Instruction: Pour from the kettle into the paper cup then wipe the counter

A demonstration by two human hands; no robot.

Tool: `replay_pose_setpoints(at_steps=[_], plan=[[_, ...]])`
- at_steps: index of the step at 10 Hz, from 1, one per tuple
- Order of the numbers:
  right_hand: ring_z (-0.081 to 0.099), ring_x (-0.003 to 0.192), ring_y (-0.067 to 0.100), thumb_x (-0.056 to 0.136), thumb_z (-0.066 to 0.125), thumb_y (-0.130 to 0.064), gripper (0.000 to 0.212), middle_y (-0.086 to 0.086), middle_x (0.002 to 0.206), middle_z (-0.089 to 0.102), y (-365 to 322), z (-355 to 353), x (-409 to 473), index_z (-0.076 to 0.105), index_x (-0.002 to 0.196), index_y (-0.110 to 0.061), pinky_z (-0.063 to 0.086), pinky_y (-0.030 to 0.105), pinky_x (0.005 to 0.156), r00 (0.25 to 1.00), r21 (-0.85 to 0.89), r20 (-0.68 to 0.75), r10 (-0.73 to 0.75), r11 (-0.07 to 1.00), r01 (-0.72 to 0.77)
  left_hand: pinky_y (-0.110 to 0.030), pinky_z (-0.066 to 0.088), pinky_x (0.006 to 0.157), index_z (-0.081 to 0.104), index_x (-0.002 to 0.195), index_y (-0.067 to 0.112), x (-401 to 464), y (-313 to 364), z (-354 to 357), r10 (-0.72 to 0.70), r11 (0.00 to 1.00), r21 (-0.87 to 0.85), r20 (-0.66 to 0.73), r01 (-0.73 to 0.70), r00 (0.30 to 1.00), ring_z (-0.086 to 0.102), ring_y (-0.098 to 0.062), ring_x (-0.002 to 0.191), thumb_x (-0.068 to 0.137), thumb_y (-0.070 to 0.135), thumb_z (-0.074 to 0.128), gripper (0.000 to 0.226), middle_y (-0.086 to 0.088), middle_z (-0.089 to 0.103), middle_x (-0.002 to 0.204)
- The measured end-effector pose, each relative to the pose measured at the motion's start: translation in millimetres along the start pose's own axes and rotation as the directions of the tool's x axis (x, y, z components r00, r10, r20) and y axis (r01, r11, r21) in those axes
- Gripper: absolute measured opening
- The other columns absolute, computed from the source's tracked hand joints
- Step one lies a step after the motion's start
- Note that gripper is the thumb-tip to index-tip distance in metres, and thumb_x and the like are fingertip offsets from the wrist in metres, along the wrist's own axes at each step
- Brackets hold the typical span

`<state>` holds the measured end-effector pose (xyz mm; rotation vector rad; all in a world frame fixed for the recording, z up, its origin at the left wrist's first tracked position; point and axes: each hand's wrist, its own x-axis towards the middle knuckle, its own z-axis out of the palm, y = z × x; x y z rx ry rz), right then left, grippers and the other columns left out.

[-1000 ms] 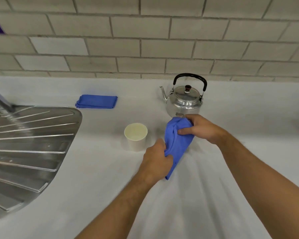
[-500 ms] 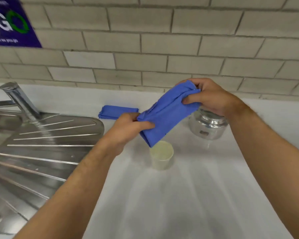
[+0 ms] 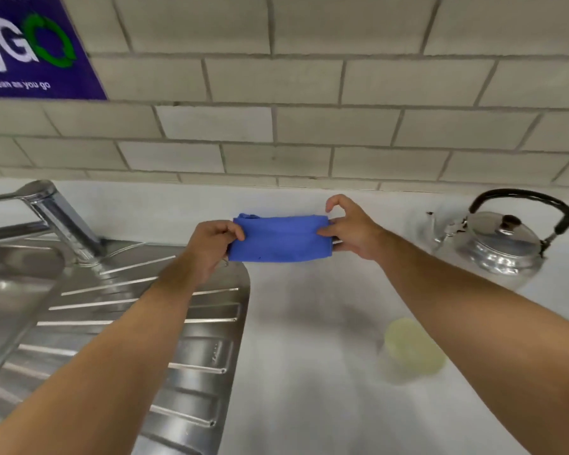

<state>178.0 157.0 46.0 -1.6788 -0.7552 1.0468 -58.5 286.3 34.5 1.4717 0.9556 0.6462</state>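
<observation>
A folded blue cloth [image 3: 278, 238] is stretched level between both hands near the back of the white counter [image 3: 309, 372]. My left hand [image 3: 211, 241] pinches its left end and my right hand [image 3: 349, 229] pinches its right end. A bit of a second blue cloth [image 3: 248, 215] peeks out behind its top left corner. The shiny metal kettle [image 3: 500, 244] with a black handle stands upright at the right. The paper cup [image 3: 411, 351], blurred, stands on the counter under my right forearm.
A steel sink with a ribbed drainboard [image 3: 128, 323] fills the left side, with a tap [image 3: 56, 215] behind it. A tiled wall runs along the back, bearing a purple sign [image 3: 30, 50] at the top left.
Both hands carried the blue cloth up and to the back left, from beside the cup to over the other folded cloth, and flattened it into a neat rectangle. The view shifted left.
</observation>
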Motion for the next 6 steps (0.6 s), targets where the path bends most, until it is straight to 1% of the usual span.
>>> replay_pose_setpoints(at_steps=[1, 2, 3, 4, 5, 6], plan=[[0.059, 0.087, 0.031, 0.087, 0.061, 0.011, 0.027, 0.015, 0.095, 0.057, 1, 17, 24, 0.059, 0.077, -0.014, 0.057, 0.042, 0.073, 0.991, -0.039, -0.12, -0.056, 0.998, 0.051, -0.037, 0.051, 0.076, 0.073, 0.087, 0.016, 31, 2, -5, 0.018, 0.998, 0.064, -0.028, -0.016, 0.999, 0.06, -0.025, 0.091, 0.09, 0.002, 0.056, 0.023, -0.01, 0.066, 0.104], [0.062, 0.106, 0.034, 0.087, 0.061, 0.01, 0.024, 0.017, 0.115, 0.058, 8, 28, 41, 0.07, 0.103, -0.006, 0.057, 0.052, 0.089, 0.988, -0.104, -0.152, 0.003, 0.994, -0.019, -0.033, 0.06, 0.067, 0.068, 0.109, 0.016, 52, -4, -7, -0.08, 0.987, 0.145, 0.055, 0.071, 0.995, 0.063, -0.031, 0.099, 0.083, 0.001, 0.066, 0.03, -0.009, 0.054, 0.122], [0.059, 0.114, 0.039, 0.083, 0.066, 0.012, 0.042, 0.017, 0.128, 0.052, 17, 33, 48, 0.065, 0.122, -0.004, 0.055, 0.051, 0.093, 0.99, -0.256, -0.123, 0.07, 0.962, -0.1, -0.033, 0.061, 0.07, 0.065, 0.114, 0.007, 58, -14, -3, -0.193, 0.961, 0.217, 0.081, 0.172, 0.978, 0.064, -0.036, 0.093, 0.078, -0.012, 0.066, 0.041, -0.015, 0.047, 0.124], [0.057, 0.118, 0.037, 0.08, 0.071, 0.009, 0.042, 0.016, 0.127, 0.055, 18, 31, 55, 0.069, 0.119, -0.005, 0.053, 0.047, 0.097, 0.986, -0.314, -0.163, 0.027, 0.946, -0.078, -0.034, 0.06, 0.075, 0.067, 0.105, 0.005, 65, -15, -3, -0.21, 0.962, 0.191, 0.05, 0.197, 0.977, 0.065, -0.032, 0.081, 0.075, -0.015, 0.066, 0.036, -0.017, 0.052, 0.116], [0.058, 0.116, 0.035, 0.08, 0.074, 0.005, 0.041, 0.015, 0.127, 0.058, 16, 28, 53, 0.07, 0.119, -0.006, 0.053, 0.045, 0.097, 0.983, -0.367, -0.181, 0.02, 0.926, -0.087, -0.028, 0.06, 0.066, 0.067, 0.102, 0.006, 69, -11, -8, -0.243, 0.957, 0.18, 0.064, 0.228, 0.968, 0.065, -0.026, 0.078, 0.074, -0.015, 0.065, 0.035, -0.015, 0.054, 0.112], [0.058, 0.117, 0.036, 0.084, 0.07, 0.002, 0.041, 0.014, 0.129, 0.056, 20, 27, 50, 0.066, 0.123, -0.008, 0.052, 0.044, 0.098, 0.981, -0.412, -0.193, 0.016, 0.906, -0.096, -0.028, 0.06, 0.063, 0.066, 0.111, 0.008, 69, -11, -8, -0.255, 0.906, 0.359, 0.045, 0.222, 0.966, 0.063, -0.031, 0.086, 0.077, -0.012, 0.063, 0.04, -0.013, 0.051, 0.116]])
